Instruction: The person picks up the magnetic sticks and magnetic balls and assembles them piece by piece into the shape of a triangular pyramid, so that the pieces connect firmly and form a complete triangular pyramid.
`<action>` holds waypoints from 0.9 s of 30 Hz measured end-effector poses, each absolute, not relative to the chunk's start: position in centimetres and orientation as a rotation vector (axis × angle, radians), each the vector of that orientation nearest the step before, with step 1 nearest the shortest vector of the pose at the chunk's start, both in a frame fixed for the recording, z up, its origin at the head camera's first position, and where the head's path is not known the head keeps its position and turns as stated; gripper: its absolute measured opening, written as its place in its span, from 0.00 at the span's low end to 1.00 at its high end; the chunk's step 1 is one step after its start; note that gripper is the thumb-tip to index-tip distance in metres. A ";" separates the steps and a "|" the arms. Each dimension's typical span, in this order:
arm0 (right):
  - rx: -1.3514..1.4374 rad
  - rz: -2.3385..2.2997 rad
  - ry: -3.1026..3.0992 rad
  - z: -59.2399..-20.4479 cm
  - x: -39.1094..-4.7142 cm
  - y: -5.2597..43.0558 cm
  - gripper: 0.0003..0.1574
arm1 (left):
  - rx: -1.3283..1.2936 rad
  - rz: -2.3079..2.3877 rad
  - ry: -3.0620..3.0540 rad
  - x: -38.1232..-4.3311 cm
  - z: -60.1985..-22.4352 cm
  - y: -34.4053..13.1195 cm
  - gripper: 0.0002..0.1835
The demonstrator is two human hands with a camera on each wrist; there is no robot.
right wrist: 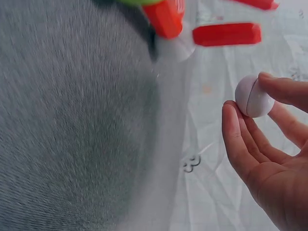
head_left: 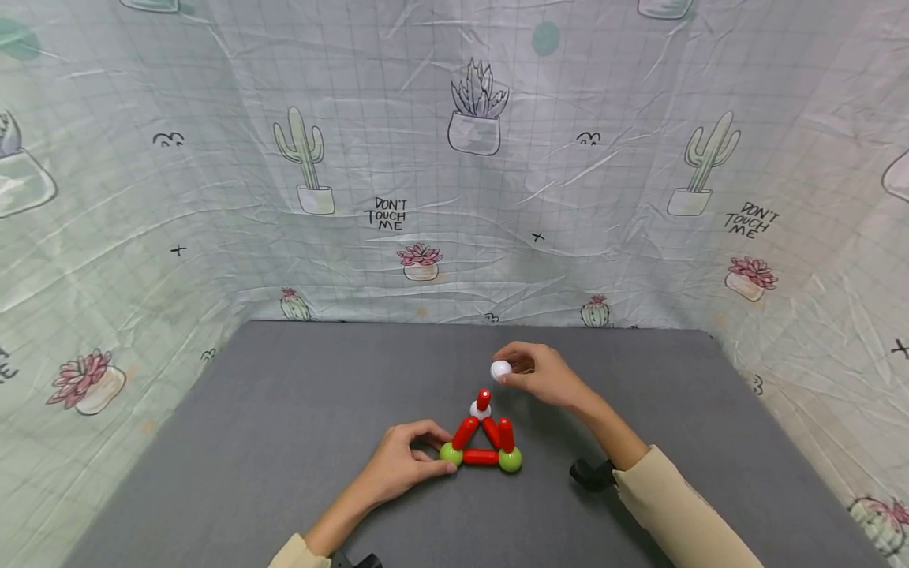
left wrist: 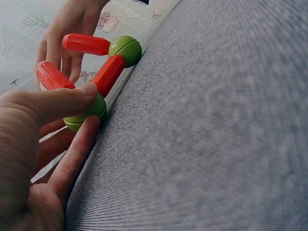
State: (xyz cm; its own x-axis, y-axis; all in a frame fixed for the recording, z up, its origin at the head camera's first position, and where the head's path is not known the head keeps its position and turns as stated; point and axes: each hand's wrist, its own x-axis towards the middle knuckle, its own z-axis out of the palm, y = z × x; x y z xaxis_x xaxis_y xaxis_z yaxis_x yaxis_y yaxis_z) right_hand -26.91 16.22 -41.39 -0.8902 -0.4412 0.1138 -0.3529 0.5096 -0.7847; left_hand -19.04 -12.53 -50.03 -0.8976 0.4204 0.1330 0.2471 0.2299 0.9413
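On the grey tabletop lies a triangular frame of red rods [head_left: 480, 457] joined by balls. Two green balls [head_left: 510, 460] form its near corners and a white ball [head_left: 480, 410] its far corner. From each corner another red rod [head_left: 505, 434] sticks upward. My left hand [head_left: 401, 461] grips the left green ball [left wrist: 99, 107] between thumb and fingers. Behind the frame and to its right, my right hand [head_left: 543, 375] pinches a loose white ball [right wrist: 254, 96] between thumb and fingertips, raised above the table. A seam runs round this ball.
The grey tabletop [head_left: 319, 394] reaches back to a hanging cloth [head_left: 454, 181] printed with cacti, which also encloses both sides. A black wrist device [head_left: 592, 476] sits at the right sleeve [head_left: 675, 505].
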 end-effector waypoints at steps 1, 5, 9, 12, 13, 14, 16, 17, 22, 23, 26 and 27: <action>-0.699 -1.349 2.631 -41.3 -26.5 16.2 0.17 | 0.643 1.748 2.341 -19.0 -50.0 -12.5 0.18; -0.709 -1.400 2.589 -41.0 -25.3 16.2 0.17 | 0.644 1.746 2.338 -19.0 -50.0 -12.5 0.18; -0.750 -1.462 2.527 -40.7 -24.3 15.8 0.18 | 0.638 1.745 2.338 -19.1 -50.0 -12.5 0.18; -0.777 -1.478 2.513 -40.5 -23.7 15.5 0.19 | 0.636 1.745 2.336 -19.0 -50.0 -12.4 0.18; -0.791 -1.478 2.514 -40.6 -23.6 15.3 0.19 | 0.635 1.745 2.335 -19.0 -50.0 -12.4 0.18; -0.796 -1.480 2.515 -40.6 -23.5 15.2 0.19 | 0.637 1.745 2.336 -19.0 -50.0 -12.4 0.17; -0.808 -1.484 2.516 -40.7 -23.5 15.1 0.19 | 0.640 1.748 2.332 -19.0 -50.0 -12.4 0.18; -0.814 -1.485 2.516 -40.8 -23.4 15.0 0.19 | 0.640 1.750 2.329 -19.0 -50.0 -12.4 0.18; -0.831 -1.501 2.501 -41.1 -23.5 15.0 0.20 | 0.641 1.762 2.304 -19.0 -50.0 -12.5 0.18; -0.835 -1.502 2.494 -41.1 -23.5 15.1 0.20 | 0.641 1.761 2.303 -19.1 -50.0 -12.5 0.18; -0.861 -1.504 2.459 -41.0 -23.5 15.3 0.20 | 0.638 1.752 2.312 -19.1 -50.0 -12.5 0.18; -0.874 -1.504 2.441 -40.9 -23.5 15.4 0.20 | 0.637 1.749 2.316 -19.1 -50.0 -12.5 0.18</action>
